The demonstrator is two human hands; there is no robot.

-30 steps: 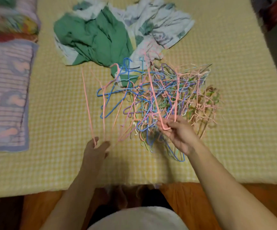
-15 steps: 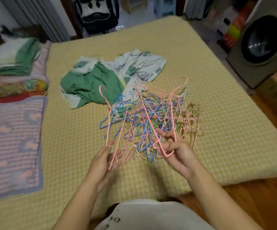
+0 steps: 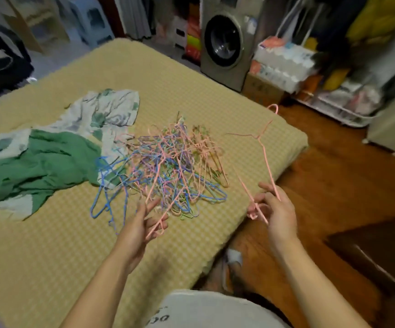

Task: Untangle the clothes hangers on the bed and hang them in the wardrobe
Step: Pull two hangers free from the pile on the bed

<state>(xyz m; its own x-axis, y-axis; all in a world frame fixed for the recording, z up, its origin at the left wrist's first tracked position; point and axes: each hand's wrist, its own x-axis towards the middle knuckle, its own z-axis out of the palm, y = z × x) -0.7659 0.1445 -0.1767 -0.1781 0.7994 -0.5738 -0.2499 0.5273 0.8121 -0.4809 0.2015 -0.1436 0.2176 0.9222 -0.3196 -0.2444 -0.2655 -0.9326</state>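
One pink hanger point(image 3: 266, 159) in right hand point(image 3: 278, 209) overhangs bed point(image 3: 215, 95) edge.

Only lettering in view: dark print on the person's white shirt point(image 3: 206, 311), at the bottom edge of the frame, seen upside down and partly cut off. Rounded characters, possibly "OC" or "00", not legible enough to confirm. Cardboard box point(image 3: 262, 89) on the floor beside the washing machine point(image 3: 224, 41) has faint marks on its front face, too blurred to read. Stacked packs point(image 3: 284, 65) above the box: no readable label.
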